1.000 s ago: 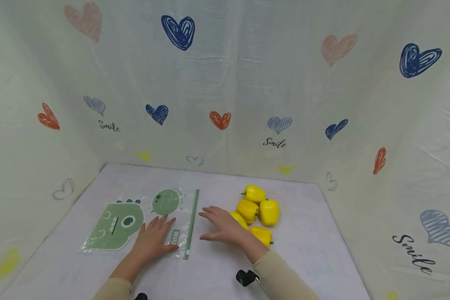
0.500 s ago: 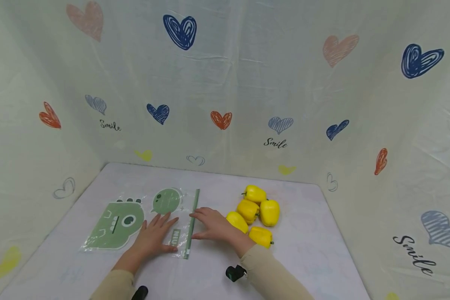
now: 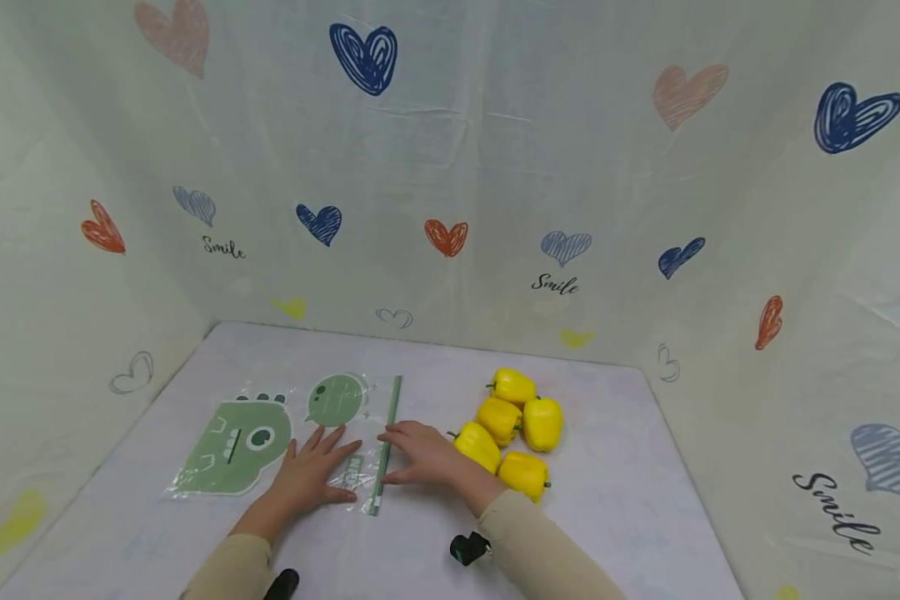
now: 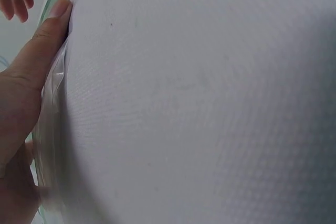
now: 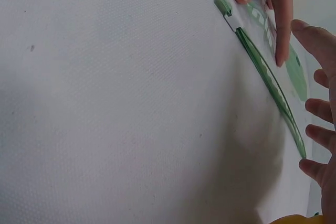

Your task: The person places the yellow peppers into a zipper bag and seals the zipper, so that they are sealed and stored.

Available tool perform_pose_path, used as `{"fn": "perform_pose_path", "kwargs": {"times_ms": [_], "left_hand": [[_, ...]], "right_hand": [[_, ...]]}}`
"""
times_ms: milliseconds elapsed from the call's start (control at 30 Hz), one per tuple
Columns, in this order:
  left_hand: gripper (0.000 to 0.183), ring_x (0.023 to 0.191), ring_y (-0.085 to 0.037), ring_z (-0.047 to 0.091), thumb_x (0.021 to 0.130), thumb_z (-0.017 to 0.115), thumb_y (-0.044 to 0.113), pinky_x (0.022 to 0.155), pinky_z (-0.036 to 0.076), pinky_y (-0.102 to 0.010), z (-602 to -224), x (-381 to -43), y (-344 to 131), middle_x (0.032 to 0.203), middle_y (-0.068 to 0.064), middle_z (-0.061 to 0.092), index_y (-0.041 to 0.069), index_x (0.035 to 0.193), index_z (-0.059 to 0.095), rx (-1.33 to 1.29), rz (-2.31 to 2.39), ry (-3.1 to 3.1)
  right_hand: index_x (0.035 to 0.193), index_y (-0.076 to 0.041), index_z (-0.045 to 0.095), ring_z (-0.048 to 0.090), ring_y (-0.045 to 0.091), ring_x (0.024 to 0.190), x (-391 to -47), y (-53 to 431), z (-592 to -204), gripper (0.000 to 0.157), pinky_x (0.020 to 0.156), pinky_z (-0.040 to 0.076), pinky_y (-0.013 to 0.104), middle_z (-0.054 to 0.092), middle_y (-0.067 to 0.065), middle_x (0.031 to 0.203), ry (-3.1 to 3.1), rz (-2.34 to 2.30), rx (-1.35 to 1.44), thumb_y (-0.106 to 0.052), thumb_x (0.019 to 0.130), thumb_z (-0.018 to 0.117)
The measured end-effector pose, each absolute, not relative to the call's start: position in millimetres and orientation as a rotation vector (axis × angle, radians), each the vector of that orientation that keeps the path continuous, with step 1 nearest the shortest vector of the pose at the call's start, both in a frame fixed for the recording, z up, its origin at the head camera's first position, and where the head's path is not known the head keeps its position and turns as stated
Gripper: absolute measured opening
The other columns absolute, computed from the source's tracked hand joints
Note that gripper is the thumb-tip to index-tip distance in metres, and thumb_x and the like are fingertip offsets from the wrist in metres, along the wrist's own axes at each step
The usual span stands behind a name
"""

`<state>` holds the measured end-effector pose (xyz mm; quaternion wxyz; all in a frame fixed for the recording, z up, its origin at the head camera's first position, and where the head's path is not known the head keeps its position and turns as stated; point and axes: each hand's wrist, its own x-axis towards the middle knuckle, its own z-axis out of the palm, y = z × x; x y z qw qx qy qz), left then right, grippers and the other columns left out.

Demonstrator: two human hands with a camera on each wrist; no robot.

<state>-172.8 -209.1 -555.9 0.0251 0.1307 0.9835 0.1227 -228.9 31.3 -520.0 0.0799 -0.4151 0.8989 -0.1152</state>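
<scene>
A clear zip bag (image 3: 232,454) printed with a green dinosaur face lies flat on the table. Its green zip strip (image 3: 388,442) forms the right edge, and a white slider (image 5: 232,22) shows at the near end in the right wrist view. Fingers spread, my left hand (image 3: 306,473) rests on the bag beside the strip; in the left wrist view its thumb (image 4: 44,40) lies along the plastic. My right hand (image 3: 426,457) is over the strip from the right, thumb and fingers apart. Nothing is between them in the right wrist view, where the little fingertip is right at the strip's end.
Several yellow bell peppers (image 3: 543,423) sit in a cluster just right of my right hand, the nearest one (image 3: 477,447) close to the wrist. A heart-patterned cloth (image 3: 457,167) hangs behind and at both sides of the white table (image 3: 592,542).
My right hand has moved left from beside the peppers to the zip strip. The left hand stays on the bag. The head view has shifted slightly.
</scene>
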Motion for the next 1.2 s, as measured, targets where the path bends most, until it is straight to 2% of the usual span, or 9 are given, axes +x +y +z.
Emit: {"fn": "perform_pose_path", "kwargs": {"times_ms": [267,733,1200], "left_hand": [[0.08,0.138,-0.049,0.025,0.068,0.079,0.057,0.1,0.014,-0.079,-552,-172,-207,0.152,-0.016,0.038,0.02,0.136,0.059,0.386,0.387,3.031],[0.071,0.137,-0.049,0.029,0.071,0.077,0.054,0.1,0.015,-0.078,-551,-169,-212,0.149,-0.014,0.043,0.021,0.132,0.062,0.458,0.462,3.029],[0.069,0.137,-0.048,0.03,0.071,0.074,0.058,0.1,0.016,-0.078,-547,-161,-217,0.147,-0.013,0.046,0.022,0.129,0.064,0.532,0.545,2.987]], "right_hand": [[0.141,-0.021,0.051,0.042,0.017,0.133,-228,33,-523,0.064,0.109,0.036,0.034,0.046,0.0,0.146,2.681,-0.368,-1.235,-0.052,0.087,0.067],[0.133,-0.022,0.059,0.044,0.015,0.13,-228,31,-531,0.049,0.109,0.037,0.032,0.052,-0.002,0.139,2.7,-0.438,-1.197,-0.037,0.088,0.073],[0.114,-0.019,0.072,0.054,0.009,0.106,-236,24,-539,0.029,0.093,0.045,0.022,0.064,-0.009,0.109,2.723,-0.565,-1.258,-0.025,0.086,0.076]]}}
